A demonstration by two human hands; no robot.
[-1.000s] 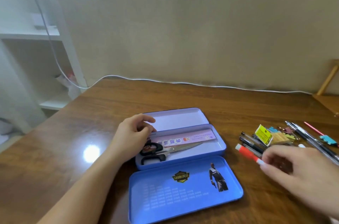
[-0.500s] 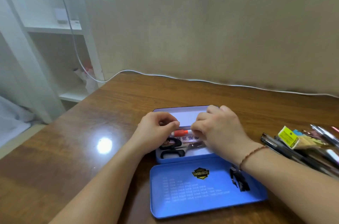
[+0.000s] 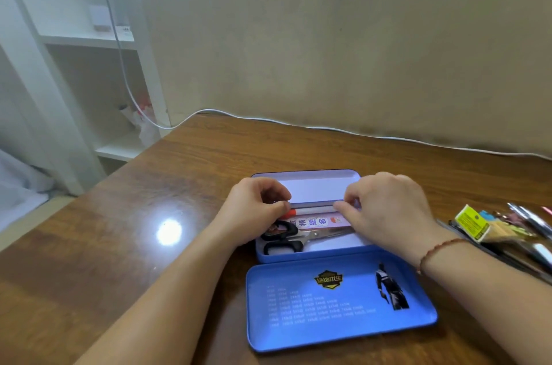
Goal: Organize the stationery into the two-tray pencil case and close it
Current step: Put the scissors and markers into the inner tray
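A blue pencil case [image 3: 313,255] lies open on the brown table [image 3: 119,245], and everything else is placed from it. Its lid [image 3: 337,305] lies flat just in front of it, nearer the person, printed with a badge and a figure. Inside the case, a pen [image 3: 310,210] with a red end lies lengthwise along the far side. The left hand [image 3: 254,212] pinches the pen's red end with curled fingers, and the right hand [image 3: 388,212] pinches its other end, so both are clamped on the pen. Just nearer than the pen lies a ruler [image 3: 313,221] with printed characters, and nearer again a pair of black-handled scissors [image 3: 286,240], blades pointing right. A pale tray [image 3: 316,185] stands open at the case's far edge. To the right of the case, well apart, lies a pile of pens and small stationery [image 3: 495,230].
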